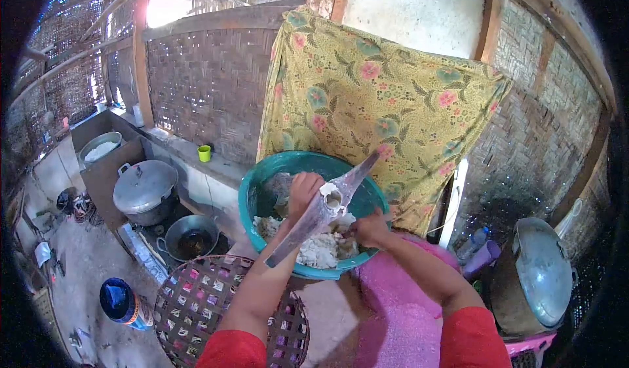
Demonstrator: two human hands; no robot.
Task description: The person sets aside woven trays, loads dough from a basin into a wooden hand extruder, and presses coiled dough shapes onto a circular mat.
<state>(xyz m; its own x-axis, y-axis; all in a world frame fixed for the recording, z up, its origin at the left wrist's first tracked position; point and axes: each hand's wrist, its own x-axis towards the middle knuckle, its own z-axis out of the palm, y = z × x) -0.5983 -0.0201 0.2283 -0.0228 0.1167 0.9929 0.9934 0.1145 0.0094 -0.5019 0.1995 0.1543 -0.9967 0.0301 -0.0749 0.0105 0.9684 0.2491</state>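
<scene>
A teal plastic basin [313, 160] stands before me, with a white, crumbly, dough-like mass [319, 251] in it. Over the basin is a grey two-armed tool [303, 232] with a round, hollow hub, its arms slanting from lower left to upper right. My left hand [305, 193] is closed beside the hub, and the lower arm of the tool crosses in front of my wrist. What that hand grips is hidden. At the basin's right side my right hand [372, 229] is closed too, over something mostly covered by its fingers.
A woven lattice basket [196, 299] sits at the lower left. Beyond it are a dark wok [190, 235], a large lidded pot [145, 191] and a blue container [121, 302]. Pink sacking [400, 309] lies at right, near another big lidded pot [537, 270]. A floral cloth [380, 93] hangs behind.
</scene>
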